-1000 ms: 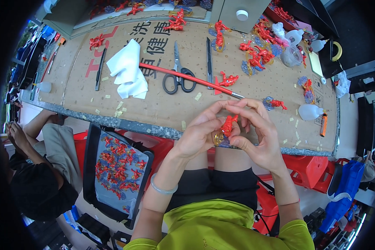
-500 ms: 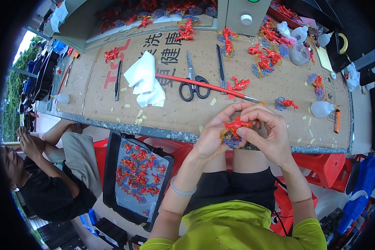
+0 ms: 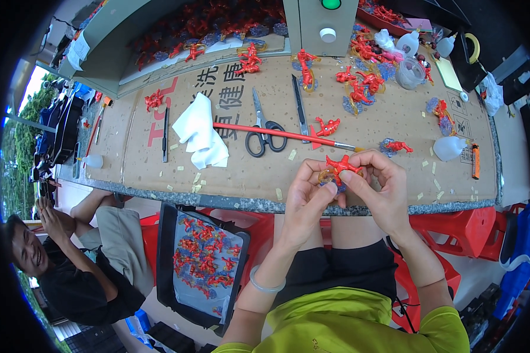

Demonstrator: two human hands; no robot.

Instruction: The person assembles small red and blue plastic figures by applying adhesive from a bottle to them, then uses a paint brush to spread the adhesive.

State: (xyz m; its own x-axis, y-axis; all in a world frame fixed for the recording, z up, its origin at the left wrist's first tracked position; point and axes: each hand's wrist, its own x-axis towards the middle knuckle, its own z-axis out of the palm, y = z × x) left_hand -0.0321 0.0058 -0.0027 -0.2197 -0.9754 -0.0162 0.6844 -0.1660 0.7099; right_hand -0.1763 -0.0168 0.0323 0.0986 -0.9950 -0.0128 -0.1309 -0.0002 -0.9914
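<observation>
Over the table's front edge, a small red figurine [image 3: 341, 165] with amber and blue translucent parts is held between my two hands. My left hand [image 3: 310, 197] pinches its lower left side, thumb against the base. From the other side my right hand [image 3: 378, 182] grips it, its thumb pressed on the red body. Just beyond my fingers lies a red-handled paintbrush [image 3: 288, 135], its handle end on a crumpled white cloth [image 3: 200, 130]. Black-handled scissors [image 3: 264, 126] sit under the brush. A loose red figure [image 3: 327, 126] and another with a blue base [image 3: 396, 147] lie close by.
Left of my legs stands a black tray [image 3: 166, 265] of similar figurines. A grey booth [image 3: 320, 29] holding many more is at the back. Knives [image 3: 299, 103], plastic bottles [image 3: 449, 148] and an orange cutter [image 3: 476, 161] lie on the cardboard. Another person [image 3: 76, 259] sits at left.
My left thumb has come up onto the front of the figurine, and the figurine has turned slightly in my fingers. The whole view has shifted a little, showing more of the booth.
</observation>
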